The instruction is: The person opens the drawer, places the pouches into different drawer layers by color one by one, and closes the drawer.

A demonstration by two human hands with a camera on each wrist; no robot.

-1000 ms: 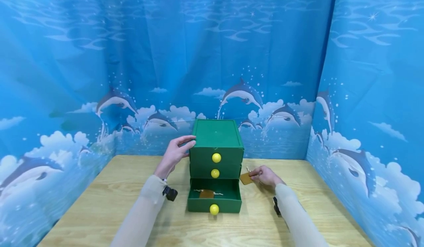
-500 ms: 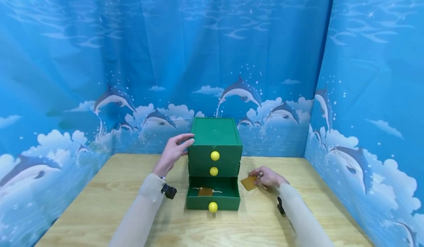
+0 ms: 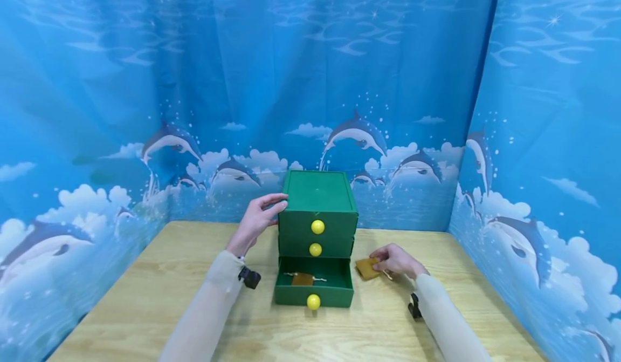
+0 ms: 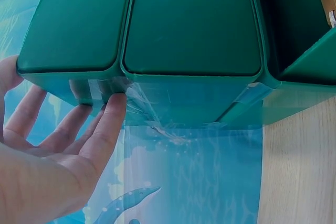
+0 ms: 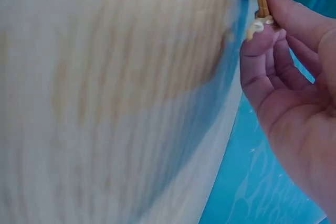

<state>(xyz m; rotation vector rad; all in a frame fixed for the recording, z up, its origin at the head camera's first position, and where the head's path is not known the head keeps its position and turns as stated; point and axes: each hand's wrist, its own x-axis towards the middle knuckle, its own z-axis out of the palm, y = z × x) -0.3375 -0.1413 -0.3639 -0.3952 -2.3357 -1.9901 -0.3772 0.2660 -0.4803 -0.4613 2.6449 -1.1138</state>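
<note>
A green drawer cabinet (image 3: 317, 192) with yellow knobs stands on the table. Its bottom drawer (image 3: 286, 297) is pulled out, and a brown pouch (image 3: 303, 279) with white cords lies inside. My left hand (image 3: 255, 222) rests against the cabinet's upper left side; in the left wrist view its fingertips (image 4: 116, 100) touch the side wall while the thumb lies by the top edge. To the right of the cabinet, my right hand (image 3: 399, 260) pinches a tan drawstring pouch (image 3: 367, 268) between thumb and fingers. Its pale cord (image 5: 258, 27) shows at the fingertips in the right wrist view.
The upper two drawers, with their yellow knobs (image 3: 317, 226), are closed. A wooden table (image 3: 145, 297) bears the cabinet. Blue dolphin-print curtains (image 3: 252, 108) enclose the back and sides of the table.
My right hand has drawn slightly right and towards me with the tan pouch, whose angle has turned. My left hand stays at the cabinet's side. The head view has shifted a little.
</note>
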